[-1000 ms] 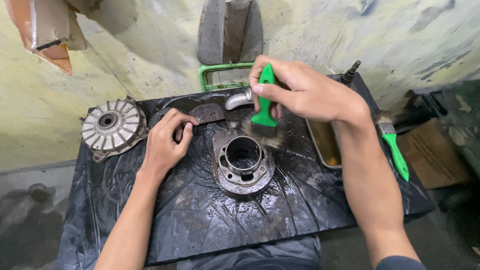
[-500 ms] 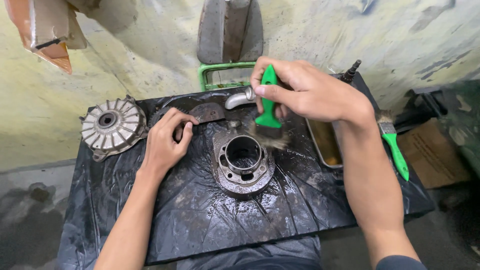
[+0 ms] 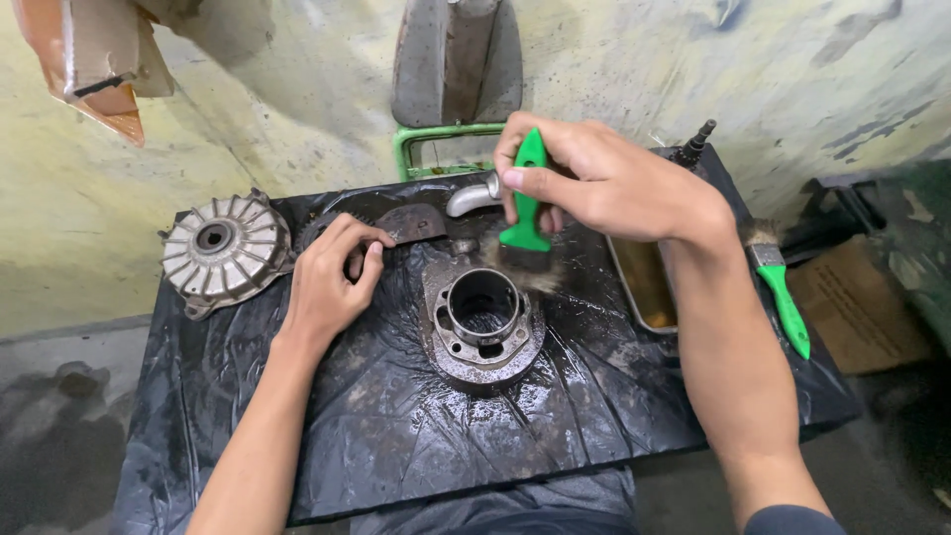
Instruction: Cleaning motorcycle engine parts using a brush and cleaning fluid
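While the finned round cover (image 3: 226,248) lies far left of the cylinder part (image 3: 482,322), the left hand (image 3: 332,272) rests curled, holding nothing, on a dark flat piece just left of it on the wet black surface (image 3: 396,436). Right hand (image 3: 594,183) is closed on the green brush (image 3: 525,203), bristles at cylinder's back-right rim; best w/ short light strokes, part kept steady. A 2nd brush (image 3: 783,297) lies far right of cylinder.

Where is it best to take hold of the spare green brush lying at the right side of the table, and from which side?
Grip the spare brush by its green handle, coming from above and the right. The handle lies flat and bare on the black sheet, pointing toward the person, while the bristle end lies farther away, close to the tray.
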